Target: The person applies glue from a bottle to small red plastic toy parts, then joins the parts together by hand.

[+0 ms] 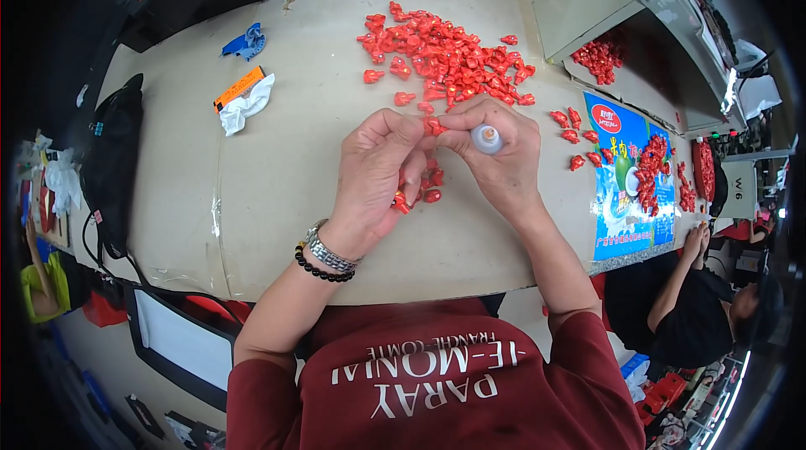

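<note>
Red, a small glossy piece (434,126) is pinched in the grip of left hand (374,160) and right hand (506,160) above the worktop (281,206), near a red heap (453,55); the right also cradles a bottle (486,139).

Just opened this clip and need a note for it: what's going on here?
A person at a table has the left hand and right hand together, fingertips at a small red piece. The right hand also holds a small bottle, tip up. Another red piece shows by the left palm; whether it is held is unclear. A large pile of red pieces lies beyond the hands, with more on the blue printed sheet at right.
</note>
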### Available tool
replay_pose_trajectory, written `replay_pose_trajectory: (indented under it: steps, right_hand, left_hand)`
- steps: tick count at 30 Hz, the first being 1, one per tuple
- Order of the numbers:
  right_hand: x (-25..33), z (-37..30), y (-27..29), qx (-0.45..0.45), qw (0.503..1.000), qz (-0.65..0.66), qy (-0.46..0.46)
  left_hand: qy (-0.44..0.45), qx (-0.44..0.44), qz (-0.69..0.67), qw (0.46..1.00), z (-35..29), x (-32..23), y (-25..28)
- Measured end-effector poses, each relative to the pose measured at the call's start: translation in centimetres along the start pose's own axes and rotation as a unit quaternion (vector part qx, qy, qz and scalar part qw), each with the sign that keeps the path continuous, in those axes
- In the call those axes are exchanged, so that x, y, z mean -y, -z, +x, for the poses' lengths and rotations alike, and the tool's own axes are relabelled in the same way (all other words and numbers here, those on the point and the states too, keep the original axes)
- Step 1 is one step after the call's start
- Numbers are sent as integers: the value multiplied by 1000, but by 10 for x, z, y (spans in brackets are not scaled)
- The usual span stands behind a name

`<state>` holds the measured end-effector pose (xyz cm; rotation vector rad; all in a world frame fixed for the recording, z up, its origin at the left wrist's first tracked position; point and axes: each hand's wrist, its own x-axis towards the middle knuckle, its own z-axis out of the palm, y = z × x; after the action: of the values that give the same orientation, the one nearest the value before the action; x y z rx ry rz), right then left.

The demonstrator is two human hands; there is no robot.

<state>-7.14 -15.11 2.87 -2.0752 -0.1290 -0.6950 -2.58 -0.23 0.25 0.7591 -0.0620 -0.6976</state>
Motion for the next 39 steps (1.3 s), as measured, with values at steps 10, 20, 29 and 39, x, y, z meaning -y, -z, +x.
replay_pose_trajectory:
  steps: [10,20,29,39]
  right_hand:
    - [-20,-21,4,19,999,41,-25]
    - [-9,-26,8,-16,995,98,9]
    - [-10,-19,17,-24,990,128,-51]
    - [-14,-31,7,-26,989,143,-21]
  left_hand:
    - [20,-16,75,997,-1,6,-9]
    - [-32,26,54,998,-6,8,-17]
    - [-21,32,100,994,-7,2,-25]
    - [-58,40,160,985,-8,8,-15]
